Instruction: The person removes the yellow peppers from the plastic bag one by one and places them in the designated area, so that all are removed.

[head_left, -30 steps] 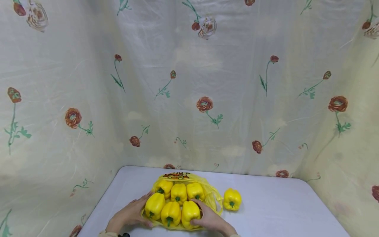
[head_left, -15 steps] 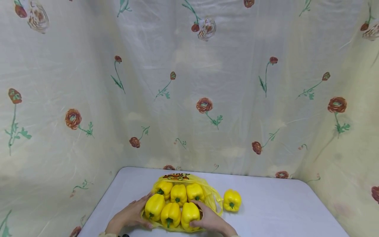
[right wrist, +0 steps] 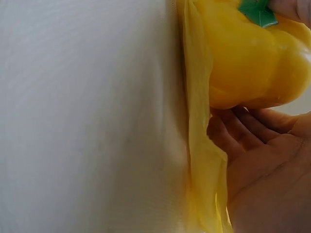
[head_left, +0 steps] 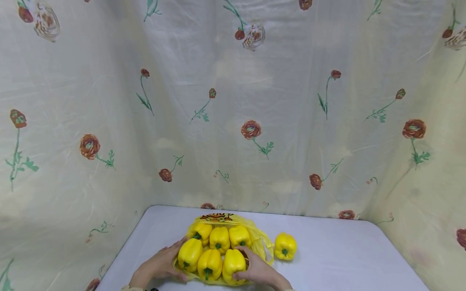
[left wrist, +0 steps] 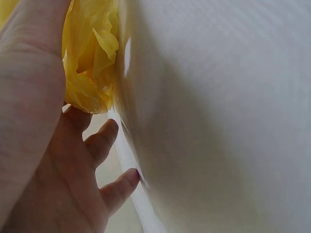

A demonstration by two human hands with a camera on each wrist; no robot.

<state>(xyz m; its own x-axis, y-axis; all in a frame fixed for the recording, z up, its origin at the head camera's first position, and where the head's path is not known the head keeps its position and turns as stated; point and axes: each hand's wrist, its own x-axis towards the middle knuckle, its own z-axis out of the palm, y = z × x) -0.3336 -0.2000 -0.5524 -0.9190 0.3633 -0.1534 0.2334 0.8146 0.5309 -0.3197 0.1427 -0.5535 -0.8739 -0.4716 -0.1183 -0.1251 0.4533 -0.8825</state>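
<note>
Several yellow bell peppers with green stems lie in two rows in the opening of a thin yellow plastic bag [head_left: 260, 238] in the head view. My right hand [head_left: 256, 267] holds the front right bell pepper [head_left: 233, 264]. In the right wrist view its thumb lies by the green stem and its fingers [right wrist: 243, 131] pass along the other side of the pepper [right wrist: 248, 58]. Spread along the bag's left edge, my left hand [head_left: 160, 262] has mostly straight fingers, close beside the front left bell pepper [head_left: 190, 253]. Crumpled bag plastic [left wrist: 90, 53] shows between its thumb side and fingers in the left wrist view.
One more bell pepper [head_left: 285, 246] stands on the white table [head_left: 338, 258], just right of the bag's handles. Flower-printed curtains [head_left: 233, 101] hang behind the table and on both sides. A small dark object [head_left: 154, 289] shows at the bottom edge near my left wrist.
The head view has tipped very slightly, so everything sits a few pixels lower. Both hands, the bag and the bell peppers stay in place on the table.
</note>
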